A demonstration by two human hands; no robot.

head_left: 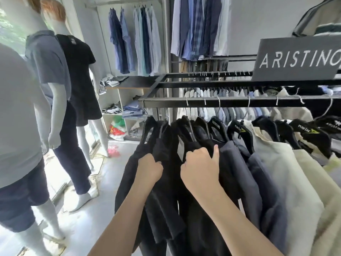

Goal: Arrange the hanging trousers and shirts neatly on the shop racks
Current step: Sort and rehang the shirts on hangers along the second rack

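Observation:
A black rack rail [230,102] runs across the middle of the view. From it hang black trousers [162,200] at the left end, then navy trousers [258,182] and cream trousers [287,172] to the right, all on black hangers. My left hand [149,169] is closed on the fabric of the leftmost black trousers. My right hand [200,169] grips the neighbouring black trousers, thumb raised against the navy pair. Light shirts [221,94] hang on the rail behind.
Three dressed mannequins [55,93] stand close on the left. A dark sign [299,58] sits on the rack top at right. Blue shirts [136,43] hang on the back wall above a shelf with folded clothes [132,109]. Bags [117,130] lie on the floor.

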